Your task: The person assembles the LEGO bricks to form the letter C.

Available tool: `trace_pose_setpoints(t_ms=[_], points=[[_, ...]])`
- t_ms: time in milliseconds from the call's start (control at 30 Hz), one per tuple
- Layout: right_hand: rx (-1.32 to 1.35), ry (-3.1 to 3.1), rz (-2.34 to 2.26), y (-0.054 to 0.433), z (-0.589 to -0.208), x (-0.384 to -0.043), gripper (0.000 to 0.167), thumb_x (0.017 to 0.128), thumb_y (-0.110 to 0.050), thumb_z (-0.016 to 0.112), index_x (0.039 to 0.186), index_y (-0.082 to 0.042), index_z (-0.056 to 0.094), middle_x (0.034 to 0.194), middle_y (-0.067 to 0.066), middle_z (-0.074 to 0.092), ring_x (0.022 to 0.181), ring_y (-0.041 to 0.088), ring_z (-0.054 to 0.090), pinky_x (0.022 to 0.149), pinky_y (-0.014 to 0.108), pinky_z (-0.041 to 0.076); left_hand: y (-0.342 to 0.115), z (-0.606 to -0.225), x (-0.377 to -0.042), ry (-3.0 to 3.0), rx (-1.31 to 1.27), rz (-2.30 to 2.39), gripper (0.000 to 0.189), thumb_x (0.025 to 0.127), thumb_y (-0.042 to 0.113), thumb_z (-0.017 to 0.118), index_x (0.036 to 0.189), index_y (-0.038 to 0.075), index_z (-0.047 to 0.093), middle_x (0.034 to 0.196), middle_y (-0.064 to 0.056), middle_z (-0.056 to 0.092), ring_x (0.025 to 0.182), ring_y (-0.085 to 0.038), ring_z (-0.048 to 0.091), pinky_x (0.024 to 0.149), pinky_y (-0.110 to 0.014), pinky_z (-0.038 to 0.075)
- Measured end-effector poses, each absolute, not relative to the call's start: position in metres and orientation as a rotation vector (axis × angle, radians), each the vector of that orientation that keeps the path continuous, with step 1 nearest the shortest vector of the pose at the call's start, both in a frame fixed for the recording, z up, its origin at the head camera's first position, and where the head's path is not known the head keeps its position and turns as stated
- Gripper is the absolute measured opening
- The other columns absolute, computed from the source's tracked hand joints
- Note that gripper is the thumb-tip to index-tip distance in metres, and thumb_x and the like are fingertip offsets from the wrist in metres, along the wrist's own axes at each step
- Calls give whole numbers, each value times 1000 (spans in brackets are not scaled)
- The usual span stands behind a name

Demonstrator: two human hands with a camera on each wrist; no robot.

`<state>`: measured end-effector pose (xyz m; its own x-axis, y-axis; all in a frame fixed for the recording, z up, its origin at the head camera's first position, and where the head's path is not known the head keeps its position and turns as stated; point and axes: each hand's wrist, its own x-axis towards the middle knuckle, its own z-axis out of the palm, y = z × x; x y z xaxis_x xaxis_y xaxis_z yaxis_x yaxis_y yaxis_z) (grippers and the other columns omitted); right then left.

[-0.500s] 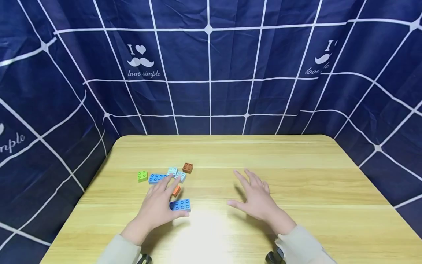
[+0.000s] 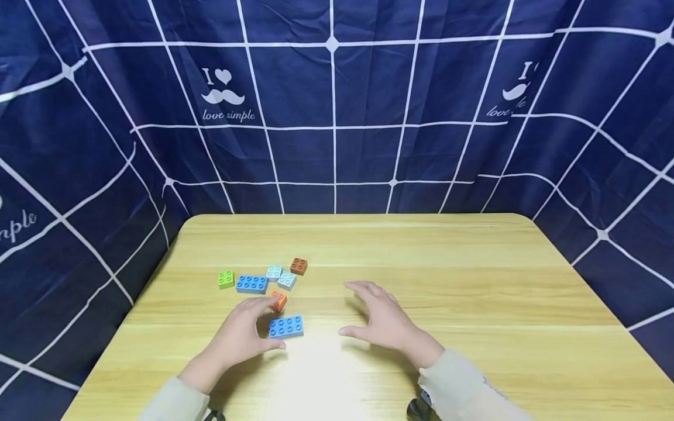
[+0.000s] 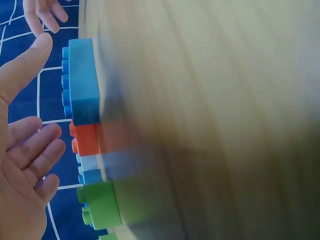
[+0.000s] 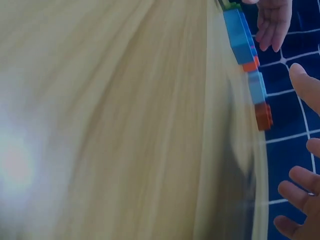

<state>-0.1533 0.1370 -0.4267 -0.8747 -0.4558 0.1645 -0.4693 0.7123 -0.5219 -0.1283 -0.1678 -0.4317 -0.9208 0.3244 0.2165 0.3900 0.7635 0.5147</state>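
Left hand (image 2: 239, 330) by blue brick (image 2: 286, 327) nearest front edge of table (image 2: 526, 304), partly hiding orange brick (image 2: 280, 302), contact unclear; right hand (image 2: 388, 318) well apart, toward right edge; lime brick (image 2: 226, 280) nearest left edge, brown brick (image 2: 298, 266) nearest far edge.

Bricks (image 2: 251, 285) on table (image 2: 474, 280), left half; cloth (image 2: 363, 155) behind.

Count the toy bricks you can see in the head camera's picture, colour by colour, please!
Blue bricks: 2
Light blue bricks: 2
Green brick: 1
Orange brick: 1
Brown brick: 1
Total: 7
The left hand may hide others.
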Motion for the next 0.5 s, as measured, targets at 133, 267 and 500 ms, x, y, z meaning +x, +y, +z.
trace_pose_setpoints(t_ms=[133,267,500], points=[[832,-2878,1055,126,-432,-157,87,72,-54,77,143,-17,42,138,3,47,122,26,48,102,52,35,-172,-434,-130,-2837,-590,-929,78,56,31,92,124,8,61,122,-7,61,116,-30,53,100,-49,39],[898,-2842,1227,114,-438,-160,81,72,-50,78,138,-15,47,130,2,52,115,21,54,100,44,40,-176,-435,-132,-2830,-627,-967,72,55,27,92,119,8,64,119,-7,63,113,-30,55,98,-48,41],[947,-2815,1371,91,-443,-160,70,72,-39,82,131,-12,54,123,2,60,111,18,56,98,38,42,-180,-438,-137,-2854,-679,-952,64,59,28,90,114,7,66,113,-4,64,109,-29,57,95,-48,43]])
